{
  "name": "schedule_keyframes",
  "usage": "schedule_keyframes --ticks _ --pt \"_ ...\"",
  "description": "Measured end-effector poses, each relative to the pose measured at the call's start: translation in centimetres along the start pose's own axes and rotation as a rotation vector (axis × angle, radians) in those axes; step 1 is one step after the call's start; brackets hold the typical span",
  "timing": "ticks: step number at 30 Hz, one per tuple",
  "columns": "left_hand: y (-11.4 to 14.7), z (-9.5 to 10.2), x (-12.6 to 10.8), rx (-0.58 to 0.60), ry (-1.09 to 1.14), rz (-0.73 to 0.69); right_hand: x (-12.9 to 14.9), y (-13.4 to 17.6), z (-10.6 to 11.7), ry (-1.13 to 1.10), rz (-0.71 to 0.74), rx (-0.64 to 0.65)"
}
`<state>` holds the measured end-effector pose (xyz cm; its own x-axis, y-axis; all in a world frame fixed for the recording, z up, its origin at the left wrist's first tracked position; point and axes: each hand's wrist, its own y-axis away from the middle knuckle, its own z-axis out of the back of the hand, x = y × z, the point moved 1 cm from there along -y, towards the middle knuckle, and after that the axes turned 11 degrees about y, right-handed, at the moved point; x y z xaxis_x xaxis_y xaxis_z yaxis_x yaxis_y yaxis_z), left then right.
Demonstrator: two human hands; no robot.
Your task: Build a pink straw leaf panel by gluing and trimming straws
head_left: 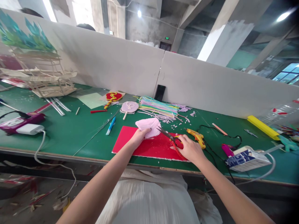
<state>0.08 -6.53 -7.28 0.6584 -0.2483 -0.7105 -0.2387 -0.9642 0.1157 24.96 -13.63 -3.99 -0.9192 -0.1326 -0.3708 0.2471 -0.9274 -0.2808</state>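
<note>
My left hand (141, 136) pinches the lower edge of a pale pink ribbed piece (147, 125), whose material I cannot make out for sure. In my right hand (188, 147) is a pair of scissors (168, 135) with dark blades and orange-red handles. The blade tips meet the right edge of the pink piece. Both hands are over a red board (125, 139) lying on the green tabletop. Just right of the scissors lies a yellow glue gun (197, 137) with a black cord.
Behind the board are a bundle of coloured strips (158, 107), a pink round fan shape (130, 107), a red-and-yellow fan shape (114, 96) and a phone (160, 92). A blue pen (110, 126) lies left; a box (248, 160) and cords are right. A stick model (50, 82) stands far left.
</note>
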Motion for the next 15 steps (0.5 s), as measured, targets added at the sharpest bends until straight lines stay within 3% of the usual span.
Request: schedule_keyframes --ticks 15 --pt "0.09 0.00 -0.11 0.057 -0.042 -0.003 -0.17 -0.09 0.04 0.046 0.035 -0.076"
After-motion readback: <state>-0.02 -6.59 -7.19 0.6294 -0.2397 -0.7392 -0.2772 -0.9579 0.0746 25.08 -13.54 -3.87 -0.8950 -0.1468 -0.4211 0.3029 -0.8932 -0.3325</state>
